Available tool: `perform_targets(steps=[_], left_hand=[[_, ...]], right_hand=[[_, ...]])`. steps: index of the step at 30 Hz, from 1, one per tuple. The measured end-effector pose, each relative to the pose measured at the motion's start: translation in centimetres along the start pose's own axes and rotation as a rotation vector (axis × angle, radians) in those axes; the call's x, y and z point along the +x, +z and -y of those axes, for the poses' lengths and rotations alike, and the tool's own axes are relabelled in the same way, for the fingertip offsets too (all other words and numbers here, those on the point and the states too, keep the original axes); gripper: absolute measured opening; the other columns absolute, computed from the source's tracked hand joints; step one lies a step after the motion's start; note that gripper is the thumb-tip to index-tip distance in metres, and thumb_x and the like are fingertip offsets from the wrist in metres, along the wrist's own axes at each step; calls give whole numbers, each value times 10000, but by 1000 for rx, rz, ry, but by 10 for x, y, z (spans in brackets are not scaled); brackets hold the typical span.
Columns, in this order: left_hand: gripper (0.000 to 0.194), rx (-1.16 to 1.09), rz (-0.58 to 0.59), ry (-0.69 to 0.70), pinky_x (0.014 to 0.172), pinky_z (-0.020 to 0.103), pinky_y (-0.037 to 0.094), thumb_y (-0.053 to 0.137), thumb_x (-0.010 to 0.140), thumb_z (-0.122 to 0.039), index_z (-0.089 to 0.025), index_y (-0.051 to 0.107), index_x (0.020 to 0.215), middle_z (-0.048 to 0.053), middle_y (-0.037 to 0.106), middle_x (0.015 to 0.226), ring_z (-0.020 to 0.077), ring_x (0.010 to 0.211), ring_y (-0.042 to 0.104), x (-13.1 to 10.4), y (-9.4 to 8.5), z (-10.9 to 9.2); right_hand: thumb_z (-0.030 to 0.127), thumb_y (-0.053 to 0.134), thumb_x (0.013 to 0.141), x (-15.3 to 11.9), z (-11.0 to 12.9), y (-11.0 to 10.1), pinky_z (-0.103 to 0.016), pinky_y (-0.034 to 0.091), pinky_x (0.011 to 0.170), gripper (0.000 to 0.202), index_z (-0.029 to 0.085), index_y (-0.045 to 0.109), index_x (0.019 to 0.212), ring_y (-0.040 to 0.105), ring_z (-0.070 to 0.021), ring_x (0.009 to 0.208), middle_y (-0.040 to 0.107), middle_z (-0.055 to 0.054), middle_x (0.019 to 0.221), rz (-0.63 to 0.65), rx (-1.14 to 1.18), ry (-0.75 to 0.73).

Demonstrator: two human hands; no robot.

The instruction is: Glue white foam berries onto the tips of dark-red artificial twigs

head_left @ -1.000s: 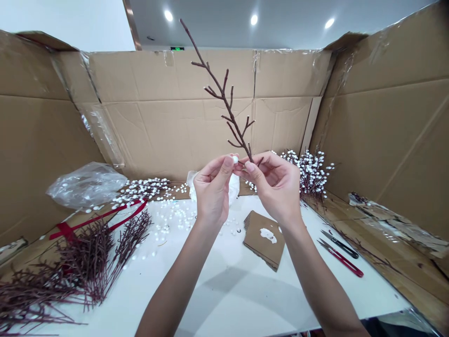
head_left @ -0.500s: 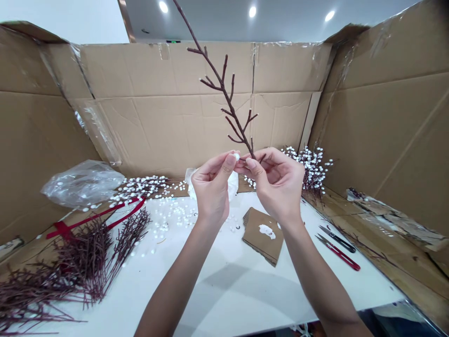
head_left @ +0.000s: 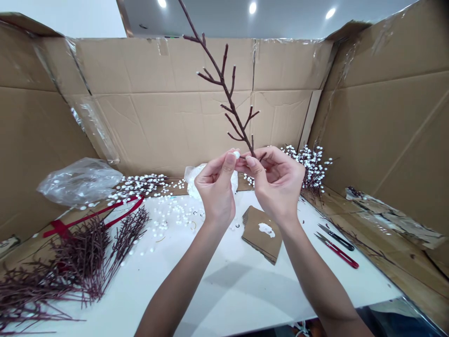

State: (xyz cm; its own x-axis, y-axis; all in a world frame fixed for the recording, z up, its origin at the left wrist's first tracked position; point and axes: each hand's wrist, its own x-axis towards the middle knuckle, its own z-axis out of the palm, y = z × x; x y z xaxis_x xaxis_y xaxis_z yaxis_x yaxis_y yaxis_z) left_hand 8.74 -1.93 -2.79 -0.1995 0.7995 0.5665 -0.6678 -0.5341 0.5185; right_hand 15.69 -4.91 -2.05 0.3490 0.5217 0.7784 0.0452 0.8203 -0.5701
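A brown branch [head_left: 229, 96] with several short pale-tipped twigs rises from my right hand [head_left: 278, 180], whose thumb and fingers pinch it near its lower end. My left hand [head_left: 219, 185] is closed on a small white berry [head_left: 236, 154] between thumb and fingertips. That berry sits at the tip of a low side twig, close to the right fingertips. Below the hands, a brown cardboard piece [head_left: 261, 234] bearing a white smear [head_left: 266, 230] lies on the white table [head_left: 228, 285].
Bare brown stems [head_left: 87, 252] with a red ribbon [head_left: 119, 213] lie left, near a clear plastic bag [head_left: 82, 180]. Loose white berries [head_left: 175, 210] are scattered behind. Red snips [head_left: 342, 255] and black snips [head_left: 340, 239] lie right; berried branches [head_left: 312, 166] stand beyond. Cardboard walls [head_left: 157, 121] surround the table.
The view has shifted slightly. My left hand and forearm have moved a little to the right, while the pinch on the berry and the hold on the branch look the same.
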Motion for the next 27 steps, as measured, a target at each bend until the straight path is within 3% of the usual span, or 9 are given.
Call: perform_targets(steps=[19,27], left_hand=[[54,33,30,102,726,251,537,762,672,-276,-238,729,690,-15,720,769,107,742,660,-2,0,5],[36,60,37,166,748,257,533,751,688,-251,-246,736,720,-12,723,785,116,782,662,-1,-2,10]], right_hand=[[199,605,797,-1,-3,-1,-194,459,468,112,193,569,690,577,-93,580,561,36,602,-14,-80,-27],[243,622,786,1,-4,0,-227,563,588,117,190,567,698,627,-107,635,618,28,644,13,-23,6]])
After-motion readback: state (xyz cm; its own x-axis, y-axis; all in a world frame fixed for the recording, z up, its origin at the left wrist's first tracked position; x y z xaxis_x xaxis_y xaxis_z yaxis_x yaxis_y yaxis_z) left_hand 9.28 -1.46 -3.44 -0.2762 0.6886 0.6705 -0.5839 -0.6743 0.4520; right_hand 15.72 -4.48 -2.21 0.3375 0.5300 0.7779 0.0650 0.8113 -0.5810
